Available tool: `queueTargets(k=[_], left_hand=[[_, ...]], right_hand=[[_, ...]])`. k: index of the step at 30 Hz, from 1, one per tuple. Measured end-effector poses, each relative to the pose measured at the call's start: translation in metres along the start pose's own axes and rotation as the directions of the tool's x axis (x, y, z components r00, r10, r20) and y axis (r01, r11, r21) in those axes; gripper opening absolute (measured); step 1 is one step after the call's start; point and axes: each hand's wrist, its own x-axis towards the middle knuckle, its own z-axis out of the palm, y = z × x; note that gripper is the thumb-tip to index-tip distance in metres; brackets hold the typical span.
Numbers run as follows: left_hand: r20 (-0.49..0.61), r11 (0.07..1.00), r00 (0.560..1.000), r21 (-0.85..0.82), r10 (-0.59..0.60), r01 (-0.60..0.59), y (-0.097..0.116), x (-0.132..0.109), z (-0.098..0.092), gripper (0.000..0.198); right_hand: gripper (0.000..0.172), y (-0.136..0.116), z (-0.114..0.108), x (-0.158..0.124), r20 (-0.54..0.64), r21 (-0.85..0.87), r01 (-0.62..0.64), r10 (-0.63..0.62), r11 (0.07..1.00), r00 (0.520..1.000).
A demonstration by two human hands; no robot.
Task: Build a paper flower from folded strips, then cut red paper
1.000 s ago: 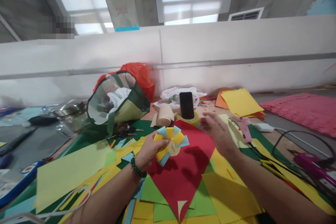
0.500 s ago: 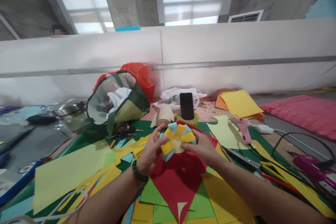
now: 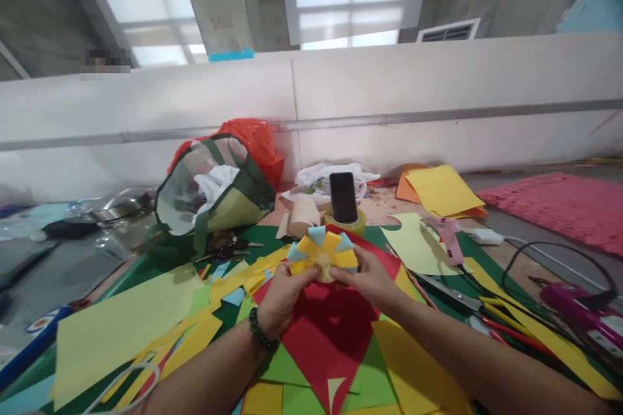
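With left hand [image 3: 282, 296] and right hand [image 3: 372, 282] both clamped on the paper rosette [image 3: 329, 244], press thumbs [image 3: 305, 277] evenly beside the cream centre [image 3: 323, 265] between them, without creasing petals [image 3: 308, 246].

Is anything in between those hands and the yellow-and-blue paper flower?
Nothing visible is: the left hand and right hand both hold the paper flower directly, thumbs near its pale centre. The red paper lies beneath, not in between.
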Motion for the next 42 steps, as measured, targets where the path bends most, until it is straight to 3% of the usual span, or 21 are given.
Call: queueTargets(k=[5,8,10,12,13,16,18,20,22,24,25,27,30,35,38,40,42], left_hand=[[-0.181,0.999,0.982,0.017,0.053,-0.051,0.010,0.010,-0.010,0.040],[-0.242,0.995,0.966,0.037,0.095,-0.089,0.015,0.017,-0.019,0.037],[-0.252,0.995,0.963,0.039,0.098,-0.091,0.015,0.020,-0.022,0.037],[-0.251,0.995,0.963,0.045,0.099,-0.090,0.013,0.021,-0.023,0.036],[-0.249,0.995,0.963,0.048,0.100,-0.090,0.012,0.020,-0.023,0.036],[-0.237,0.994,0.966,0.055,0.106,-0.095,0.009,0.018,-0.021,0.036],[-0.228,0.993,0.967,0.062,0.111,-0.099,0.007,0.016,-0.019,0.038],[-0.207,0.992,0.972,0.074,0.112,-0.098,0.005,0.013,-0.016,0.037],[-0.176,0.992,0.979,0.088,0.101,-0.086,0.003,0.010,-0.012,0.035],[-0.131,0.995,0.989,0.081,0.073,-0.063,0.002,0.006,-0.007,0.037],[-0.107,0.996,0.993,0.071,0.059,-0.052,0.002,0.004,-0.005,0.039],[-0.060,0.997,0.997,0.069,0.045,-0.041,0.003,0.000,-0.001,0.039],[0.005,0.992,0.999,0.122,0.037,-0.037,0.007,-0.003,0.001,0.035],[0.141,0.996,0.990,0.092,-0.027,0.014,0.010,-0.002,-0.003,0.046],[0.120,0.992,0.991,0.122,-0.058,0.043,0.008,-0.002,-0.003,0.043],[0.061,0.988,0.996,0.147,-0.062,0.053,0.006,-0.003,-0.002,0.040],[-0.024,0.988,0.999,0.146,-0.042,0.045,0.007,-0.002,-0.002,0.038]], right_hand=[[0.053,-0.010,-0.005,0.000,0.274,-0.174,-0.008,0.056,0.985,0.960],[0.058,-0.024,-0.016,0.000,0.286,-0.217,0.024,0.040,0.976,0.957],[0.055,-0.034,-0.029,0.000,0.218,-0.315,0.094,-0.024,0.944,0.976],[0.049,-0.043,-0.046,0.001,0.048,-0.535,0.166,-0.167,0.828,0.985],[0.044,-0.046,-0.055,0.001,-0.052,-0.672,0.154,-0.253,0.725,0.966],[0.024,-0.049,-0.077,0.002,-0.192,-0.926,-0.015,-0.436,0.378,0.879],[0.046,-0.048,-0.082,0.001,-0.151,-0.954,-0.012,-0.444,0.300,0.883],[0.079,-0.045,-0.075,-0.002,-0.056,-0.896,0.111,-0.356,0.431,0.933],[0.099,-0.040,-0.059,-0.005,0.067,-0.705,0.185,-0.195,0.685,0.979],[0.102,-0.034,-0.040,-0.007,0.170,-0.461,0.135,-0.062,0.877,0.984],[0.098,-0.030,-0.031,-0.007,0.185,-0.367,0.103,-0.035,0.925,0.982],[0.082,-0.023,-0.018,-0.006,0.154,-0.250,0.085,-0.047,0.964,0.987],[0.056,-0.014,-0.013,-0.002,0.049,-0.204,0.090,-0.082,0.975,0.995],[0.055,-0.012,-0.021,0.004,-0.017,-0.151,0.040,-0.043,0.988,0.999],[0.058,-0.012,-0.020,0.003,0.022,-0.140,0.035,-0.033,0.990,0.999],[0.058,-0.013,-0.018,0.001,0.037,-0.161,0.031,-0.025,0.987,0.999],[0.052,-0.015,-0.018,0.000,0.133,-0.218,-0.012,0.042,0.976,0.990]])
